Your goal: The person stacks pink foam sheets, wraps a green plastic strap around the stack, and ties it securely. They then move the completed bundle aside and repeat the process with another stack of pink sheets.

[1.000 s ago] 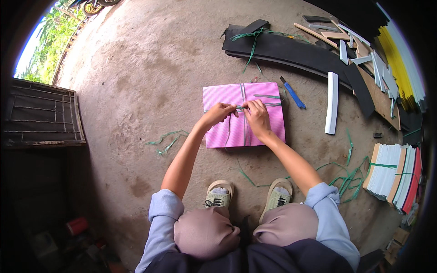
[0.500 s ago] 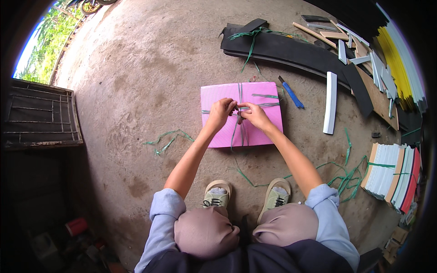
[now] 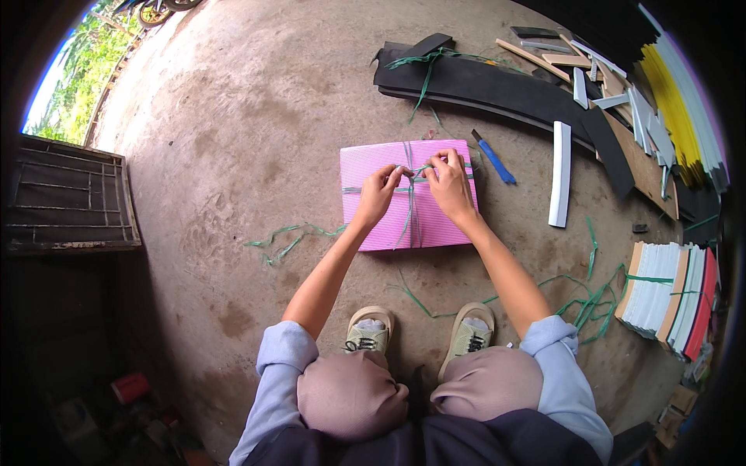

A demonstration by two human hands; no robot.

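On the floor in front of my feet lies a pink striped bundle of flat sheets [image 3: 378,225], bound crosswise with green plastic twine [image 3: 410,215]. Above its middle, where the strands cross, both hands are closed on the twine. My left hand [image 3: 379,193] pinches it just left of the crossing. My right hand [image 3: 449,185] grips a strand on the right, a little apart from the left. The fingers partly hide the knot. Beyond the bundle's far right corner rests a blue-handled cutter knife [image 3: 495,159], its dark blade pointing away from me.
Long black foam strips [image 3: 482,87] lie at the far right near a heap of offcuts [image 3: 614,101]. A white strip [image 3: 559,175] is right of the knife. Loose twine [image 3: 594,311] trails toward a tied stack of sheets [image 3: 657,291]. My shoes [image 3: 368,330] are close by.
My hands have drawn apart. The right hand has moved right and slightly away from me, pulling a strand of twine. The left stays near the crossing.
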